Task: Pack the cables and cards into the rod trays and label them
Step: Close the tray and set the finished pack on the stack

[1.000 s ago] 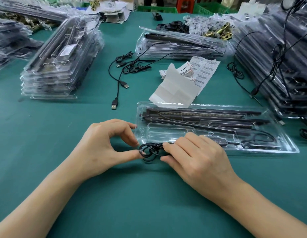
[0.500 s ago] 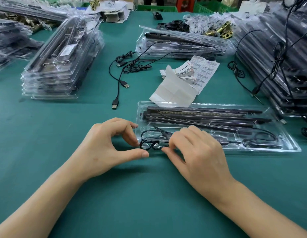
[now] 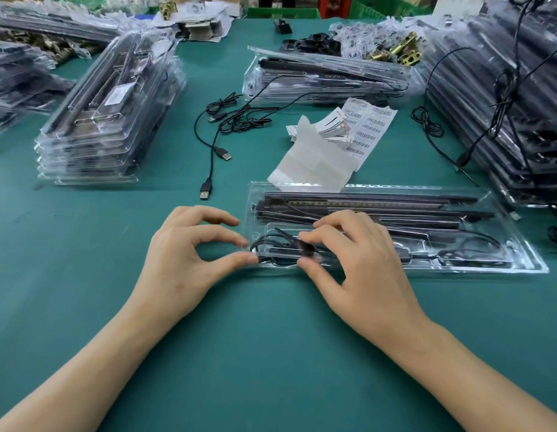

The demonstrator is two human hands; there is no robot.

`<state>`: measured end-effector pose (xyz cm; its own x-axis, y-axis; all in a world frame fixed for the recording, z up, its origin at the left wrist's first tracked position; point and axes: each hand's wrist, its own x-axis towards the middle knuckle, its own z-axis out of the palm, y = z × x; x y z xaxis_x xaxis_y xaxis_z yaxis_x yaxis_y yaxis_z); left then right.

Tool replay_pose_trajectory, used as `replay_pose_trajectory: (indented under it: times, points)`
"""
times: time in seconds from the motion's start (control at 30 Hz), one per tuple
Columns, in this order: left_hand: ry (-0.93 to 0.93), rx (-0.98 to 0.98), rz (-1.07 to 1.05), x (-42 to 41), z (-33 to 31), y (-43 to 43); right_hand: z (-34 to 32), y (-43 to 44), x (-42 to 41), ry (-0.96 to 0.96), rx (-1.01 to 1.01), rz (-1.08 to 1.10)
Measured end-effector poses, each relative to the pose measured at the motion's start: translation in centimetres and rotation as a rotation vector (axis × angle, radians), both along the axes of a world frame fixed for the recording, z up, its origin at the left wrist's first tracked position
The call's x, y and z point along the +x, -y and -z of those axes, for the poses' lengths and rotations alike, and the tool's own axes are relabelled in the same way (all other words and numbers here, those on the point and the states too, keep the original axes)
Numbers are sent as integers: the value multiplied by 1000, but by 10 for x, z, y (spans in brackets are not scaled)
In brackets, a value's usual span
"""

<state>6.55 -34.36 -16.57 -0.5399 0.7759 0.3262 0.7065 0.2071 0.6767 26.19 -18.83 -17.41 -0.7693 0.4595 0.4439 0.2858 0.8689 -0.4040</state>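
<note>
A clear plastic rod tray (image 3: 520,257) lies in front of me with black rods (image 3: 364,204) in its far slots. A coiled black cable (image 3: 277,244) sits in the left end of its near compartment, and a second cable (image 3: 470,254) lies at the right end. My left hand (image 3: 190,260) pinches the tray's left edge between thumb and index finger. My right hand (image 3: 358,269) holds the coil between thumb and index finger and presses it into the compartment.
Stacks of packed trays stand at the left (image 3: 109,120), back centre (image 3: 327,79) and right (image 3: 505,104). Loose USB cables (image 3: 221,129) lie behind my left hand. Barcode label sheets (image 3: 367,126) and white backing paper (image 3: 314,160) lie just beyond the tray.
The coiled cable has gone from the table in front of the tray up into its near compartment. Both hands moved forward with it; my left fingers now sit on the tray's edge.
</note>
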Motion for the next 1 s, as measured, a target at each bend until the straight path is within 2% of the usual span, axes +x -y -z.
replay_pose_trajectory:
  times: [0.13,0.27,0.53,0.7,0.87,1.0]
  points:
    - [74,-85,-59,1,3,0,0,3,0,-2,1,-13]
    - [187,-72,-108,7,7,-7,-3,4,0,-17,-12,-11]
    - [225,-76,-215,14,8,-18,-12,-2,11,20,-82,-53]
    - [203,-80,-168,16,6,-15,-12,-11,19,8,5,-88]
    - [278,-114,-193,17,1,-16,-6,-8,17,-51,96,-91]
    - [224,-156,-229,26,0,-21,-4,-8,17,-88,76,-98]
